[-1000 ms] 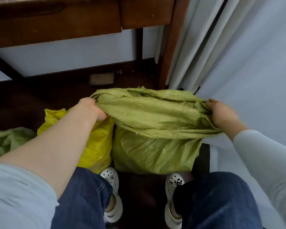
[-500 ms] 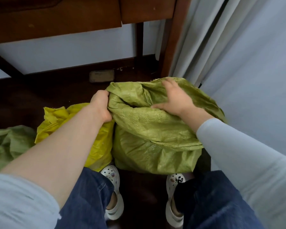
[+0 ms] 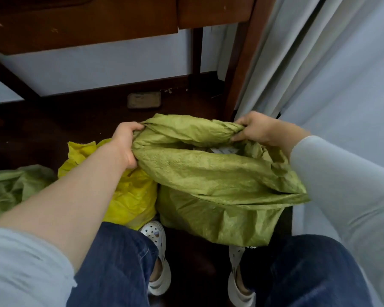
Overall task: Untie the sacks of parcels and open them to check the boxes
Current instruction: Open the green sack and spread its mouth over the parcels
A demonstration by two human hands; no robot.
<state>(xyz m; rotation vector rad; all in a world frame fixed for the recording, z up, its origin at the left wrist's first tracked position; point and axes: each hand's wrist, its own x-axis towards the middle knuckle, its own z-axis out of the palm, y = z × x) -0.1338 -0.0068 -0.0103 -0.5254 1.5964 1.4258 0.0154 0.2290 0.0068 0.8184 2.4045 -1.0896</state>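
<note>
Three sacks in view, only one being worked. Left grip (image 3: 125, 144) clenched on the bunched mouth of the green sack (image 3: 213, 173), right grip (image 3: 256, 129) clenched on the opposite side of that same rim, fabric stretched between the two. No tie or cord visible on the mouth, so judged already untied. Just below the right grip, a narrow gap in the folds, with a pale label or parcel (image 3: 223, 150) showing inside; too little exposed to count or check any boxes. Opening judged only begun: rim to be spread wider and rolled down before contents can be inspected. Below and beside the left grip, touching the green sack, a yellow sack (image 3: 129, 191), mouth crumpled, whether tied or loose impossible to tell. Further out past the left forearm, another green sack (image 3: 13, 189), mostly cut off, state unknown. Beyond both grips, dark floor (image 3: 75, 120) under a wooden table (image 3: 87, 23). Probably two sacks left after this one.
</note>
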